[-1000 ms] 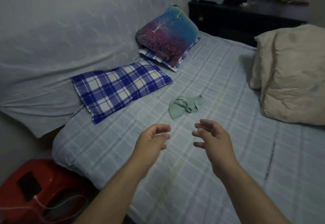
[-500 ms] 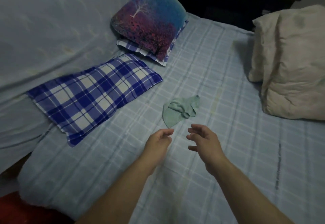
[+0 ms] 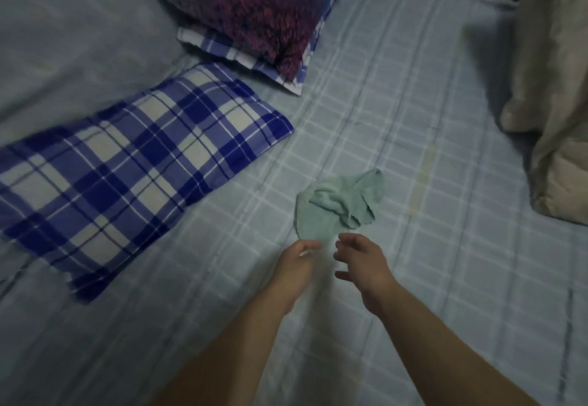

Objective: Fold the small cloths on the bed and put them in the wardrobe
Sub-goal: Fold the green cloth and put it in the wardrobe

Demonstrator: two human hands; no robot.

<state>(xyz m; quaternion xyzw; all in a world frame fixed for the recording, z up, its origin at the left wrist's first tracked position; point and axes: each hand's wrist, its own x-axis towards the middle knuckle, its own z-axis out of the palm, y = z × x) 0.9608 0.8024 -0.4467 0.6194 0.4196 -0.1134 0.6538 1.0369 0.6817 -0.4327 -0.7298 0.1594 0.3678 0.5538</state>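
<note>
**Green cloth [image 3: 337, 206] crumpled on the bed [image 3: 445, 246]**

At the left of the frame lies a blue checked pillow [image 3: 136, 163]. In the lower middle, the left hand [image 3: 294, 270] has loosely curled fingers and holds nothing. The green cloth lies just above its fingertips. The right hand [image 3: 362, 265], just below the cloth's lower edge, is relaxed and empty.

Dim bluish light, soft motion blur throughout, wide-angle bending at the edges.
</note>
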